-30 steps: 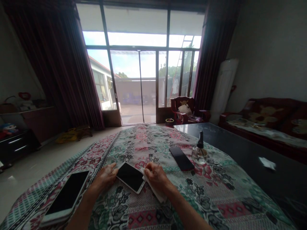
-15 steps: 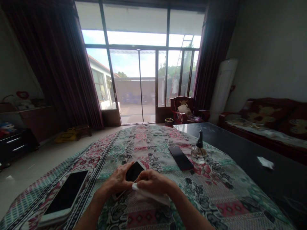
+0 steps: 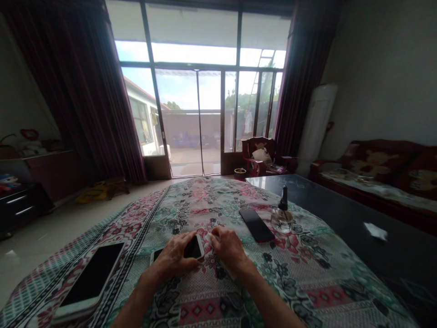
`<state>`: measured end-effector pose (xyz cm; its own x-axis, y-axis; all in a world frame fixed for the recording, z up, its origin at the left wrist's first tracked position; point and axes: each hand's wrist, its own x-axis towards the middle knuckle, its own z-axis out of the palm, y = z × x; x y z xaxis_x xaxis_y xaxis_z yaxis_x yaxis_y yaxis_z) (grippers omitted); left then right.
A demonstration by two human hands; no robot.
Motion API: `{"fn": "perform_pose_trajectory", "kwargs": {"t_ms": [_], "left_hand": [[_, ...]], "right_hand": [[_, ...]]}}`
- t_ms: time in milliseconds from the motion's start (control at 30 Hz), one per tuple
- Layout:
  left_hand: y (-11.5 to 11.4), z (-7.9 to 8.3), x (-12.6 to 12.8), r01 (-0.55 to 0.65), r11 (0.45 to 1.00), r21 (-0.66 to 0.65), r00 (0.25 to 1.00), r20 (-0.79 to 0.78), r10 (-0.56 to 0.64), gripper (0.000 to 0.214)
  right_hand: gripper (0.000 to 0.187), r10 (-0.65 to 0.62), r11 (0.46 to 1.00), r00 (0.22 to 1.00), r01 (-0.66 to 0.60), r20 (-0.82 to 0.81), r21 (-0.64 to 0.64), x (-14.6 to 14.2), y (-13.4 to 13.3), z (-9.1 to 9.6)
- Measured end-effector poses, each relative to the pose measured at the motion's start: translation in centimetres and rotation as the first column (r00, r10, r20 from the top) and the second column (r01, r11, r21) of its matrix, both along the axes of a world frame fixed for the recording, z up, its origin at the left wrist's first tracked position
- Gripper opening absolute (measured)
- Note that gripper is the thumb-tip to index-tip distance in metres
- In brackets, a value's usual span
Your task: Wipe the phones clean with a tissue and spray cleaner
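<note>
My left hand is wrapped over a white-edged smartphone, which lies sideways on the patterned cloth with its dark screen up. The hand covers the phone's middle. Just off the phone's right end, my right hand pinches a crumpled white tissue; part of it trails below the palm. Left of my hands, a larger white smartphone lies screen up. A black smartphone rests to the right of my right hand. Beside that one stands a clear glass bottle with a black dropper-like top.
A flowered cloth is spread under everything. At right is a dark glossy tabletop with a crumpled white paper on it. Farther off are a red armchair, a sofa and a glass door.
The phone has turned to lie more sideways, with my left hand now over its middle. My right hand has moved up and right with the tissue, off the phone's screen.
</note>
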<state>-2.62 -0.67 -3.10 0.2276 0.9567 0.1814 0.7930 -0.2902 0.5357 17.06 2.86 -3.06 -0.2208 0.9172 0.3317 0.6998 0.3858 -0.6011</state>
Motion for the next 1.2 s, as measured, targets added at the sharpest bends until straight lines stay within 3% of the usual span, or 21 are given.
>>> {"fn": "perform_pose_trajectory", "kwargs": {"t_ms": [100, 233, 433, 600, 933, 1200], "left_hand": [[0.1, 0.2, -0.4, -0.004, 0.999, 0.032, 0.999, 0.049, 0.003, 0.076], [-0.1, 1.5, -1.6, 0.024, 0.999, -0.048, 0.975, 0.221, -0.013, 0.079], [0.1, 2.2, -2.9, 0.085, 0.989, -0.121, 0.885, 0.465, -0.019, 0.082], [-0.1, 2.3, -2.7, 0.115, 0.982, -0.147, 0.800, 0.600, -0.004, 0.084], [-0.3, 2.5, -2.0, 0.216, 0.967, -0.133, 0.681, 0.731, -0.051, 0.085], [-0.3, 2.8, -1.6, 0.283, 0.949, -0.138, 0.676, 0.730, -0.095, 0.080]], "right_hand": [[0.018, 0.040, 0.999, 0.999, -0.040, 0.008, -0.001, 0.0, -0.1, -0.2], [0.021, 0.083, 0.996, 0.994, -0.085, -0.073, -0.024, 0.2, 0.3, -0.2], [0.020, 0.124, 0.989, 0.919, -0.146, -0.375, -0.030, 0.2, 0.4, 1.2], [0.017, 0.184, 0.980, 0.871, -0.197, -0.456, 0.018, -0.4, -0.3, 2.6], [0.013, 0.158, 0.987, 0.865, -0.127, -0.476, 0.097, -0.9, -0.4, 2.7], [0.010, 0.157, 0.985, 0.854, -0.096, -0.497, 0.146, -1.4, -0.6, 2.4]]}}
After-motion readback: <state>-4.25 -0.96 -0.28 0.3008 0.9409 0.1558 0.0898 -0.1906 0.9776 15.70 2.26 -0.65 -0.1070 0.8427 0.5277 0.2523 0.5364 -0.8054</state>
